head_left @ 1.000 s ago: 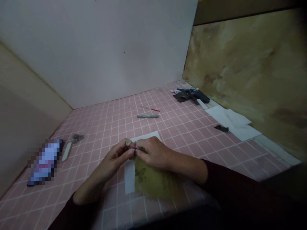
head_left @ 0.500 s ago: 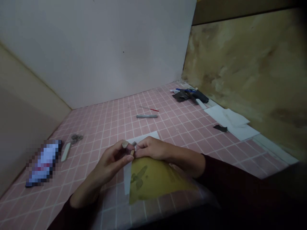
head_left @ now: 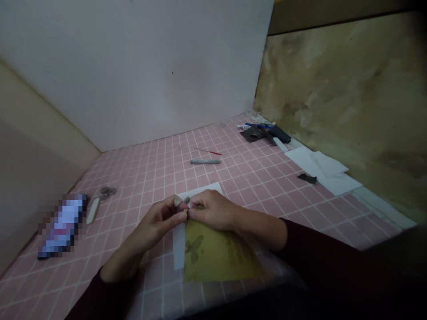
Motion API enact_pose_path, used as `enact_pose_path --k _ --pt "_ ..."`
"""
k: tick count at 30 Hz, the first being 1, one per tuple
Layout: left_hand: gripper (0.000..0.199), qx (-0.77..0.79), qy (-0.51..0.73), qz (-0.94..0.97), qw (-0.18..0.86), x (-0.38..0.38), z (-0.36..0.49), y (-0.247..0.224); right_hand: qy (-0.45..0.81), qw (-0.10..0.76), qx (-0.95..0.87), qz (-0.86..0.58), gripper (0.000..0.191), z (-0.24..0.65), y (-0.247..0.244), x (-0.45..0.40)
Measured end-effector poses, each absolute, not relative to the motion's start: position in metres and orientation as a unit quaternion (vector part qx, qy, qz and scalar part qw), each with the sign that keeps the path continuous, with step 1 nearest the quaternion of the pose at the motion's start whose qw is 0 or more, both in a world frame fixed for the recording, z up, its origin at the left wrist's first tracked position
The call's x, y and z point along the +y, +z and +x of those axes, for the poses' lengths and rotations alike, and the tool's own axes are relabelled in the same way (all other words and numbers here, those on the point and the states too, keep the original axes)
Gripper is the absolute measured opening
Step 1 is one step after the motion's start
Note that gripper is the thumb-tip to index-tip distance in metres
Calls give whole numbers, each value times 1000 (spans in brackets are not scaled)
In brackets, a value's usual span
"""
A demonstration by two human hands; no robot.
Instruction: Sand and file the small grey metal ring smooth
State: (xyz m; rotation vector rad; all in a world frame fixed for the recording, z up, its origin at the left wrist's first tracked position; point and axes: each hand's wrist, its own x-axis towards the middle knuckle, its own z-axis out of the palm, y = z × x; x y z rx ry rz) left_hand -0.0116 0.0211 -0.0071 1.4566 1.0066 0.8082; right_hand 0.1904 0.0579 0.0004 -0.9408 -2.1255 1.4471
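Note:
A yellow sheet (head_left: 216, 253) with dark smudges hangs from my right hand (head_left: 213, 210), whose thumb and fingers pinch its upper edge. My left hand (head_left: 163, 218) meets it at the sheet's upper left corner, thumb and forefinger closed on something too small to make out. A pale wrap or piece covers the tip of one left finger. Just behind the fingertips a small grey object (head_left: 187, 199) shows, partly hidden. Beneath both hands lies a white sheet (head_left: 178, 253) on the pink tiled surface (head_left: 153, 164).
Beyond the hands lie a grey rod (head_left: 204, 162) and a thin red-tipped tool (head_left: 215, 153). At left are a blurred-out object (head_left: 63, 226), a white strip (head_left: 93, 211) and grey lumps (head_left: 107, 192). White papers (head_left: 320, 169) and dark cloth (head_left: 253, 134) lie at right.
The yellow sheet has swung slightly and its lower edge hangs straighter. My left fingertips have closed nearer to my right ones at the sheet's corner.

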Motion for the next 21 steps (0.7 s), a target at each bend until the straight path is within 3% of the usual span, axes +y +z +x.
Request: enact_pose_path --k 3,9,15,21 --pt "23 410 331 610 592 24 -13 -11 393 258 -825 -314 16 190 2 54" --pt "16 444 384 637 499 16 -12 -5 648 129 -671 -336 22 191 1 62" --pt "24 423 334 605 586 24 -11 -12 392 244 -826 -324 15 190 2 56" --pt "16 440 396 628 506 17 -9 -8 646 132 -671 -338 21 193 0 64"
